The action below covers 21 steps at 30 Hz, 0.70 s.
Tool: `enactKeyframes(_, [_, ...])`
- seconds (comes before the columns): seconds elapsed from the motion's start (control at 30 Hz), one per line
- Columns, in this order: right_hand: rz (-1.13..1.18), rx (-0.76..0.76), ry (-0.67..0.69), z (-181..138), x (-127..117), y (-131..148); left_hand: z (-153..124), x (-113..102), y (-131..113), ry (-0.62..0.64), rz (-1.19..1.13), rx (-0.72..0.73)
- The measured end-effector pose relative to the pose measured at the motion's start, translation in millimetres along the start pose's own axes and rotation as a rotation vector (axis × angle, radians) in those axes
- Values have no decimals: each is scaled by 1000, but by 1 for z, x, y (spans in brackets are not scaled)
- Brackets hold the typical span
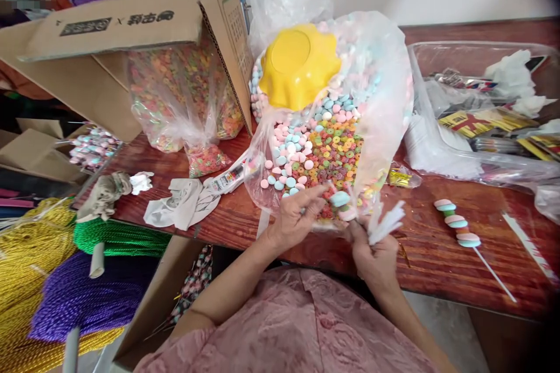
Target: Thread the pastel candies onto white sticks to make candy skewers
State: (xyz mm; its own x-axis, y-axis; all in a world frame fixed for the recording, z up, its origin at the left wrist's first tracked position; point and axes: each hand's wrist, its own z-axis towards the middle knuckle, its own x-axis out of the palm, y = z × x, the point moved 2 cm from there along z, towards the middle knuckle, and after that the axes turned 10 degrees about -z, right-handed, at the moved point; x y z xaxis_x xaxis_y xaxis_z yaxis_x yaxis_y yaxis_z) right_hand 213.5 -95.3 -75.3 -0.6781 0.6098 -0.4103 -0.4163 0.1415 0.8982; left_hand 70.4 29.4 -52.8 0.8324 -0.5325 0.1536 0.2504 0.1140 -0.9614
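Observation:
My left hand (297, 214) has thumb and forefinger drawn together beside a pale blue candy (340, 199); what lies between the fingertips is too small to make out. The blue candy and a pinkish candy (347, 213) sit close together, seemingly on one stick whose shaft is mostly hidden. My right hand (377, 256) is closed around a bundle of thin white sticks (388, 222), just below those candies. Behind both hands, an open plastic bag (385, 99) holds pink and blue candies (286, 148) and colourful gummy rings (335, 148). A yellow scalloped bowl (301, 64) rests upside down on the candies.
A finished-looking candy skewer (457, 222) lies at right, before a clear plastic bin (476, 157) of packets. At left stand a cardboard box (175, 17) with bagged gummy rings (175, 99), grey cloth (184, 201), and purple (100, 285), green and gold cord bundles.

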Motion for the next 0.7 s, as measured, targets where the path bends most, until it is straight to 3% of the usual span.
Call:
enactKeyframes(0.1, [228, 180, -18, 6, -13, -3, 34, -30, -4, -94, 318, 88])
enactKeyframes(0.2, [364, 242, 87, 5, -18, -7, 71, -47, -1, 10, 789, 118])
enactKeyframes(0.3, [303, 190, 193, -2, -14, -9, 90, -49, 5, 90, 938, 77])
enactKeyframes(0.43, [114, 57, 272, -10, -9, -10, 85, -43, 6, 158, 1102, 127])
enactKeyframes(0.5, [38, -11, 276, -11, -9, -8, 76, -42, 0, 119, 982, 174])
enactKeyframes(0.57, [-14, -69, 266, -10, -8, -5, 66, -42, -7, 22, 656, 138])
enactKeyframes(0.7, [-58, -166, 276, -8, 0, 6, 42, -34, -16, -104, -103, -158])
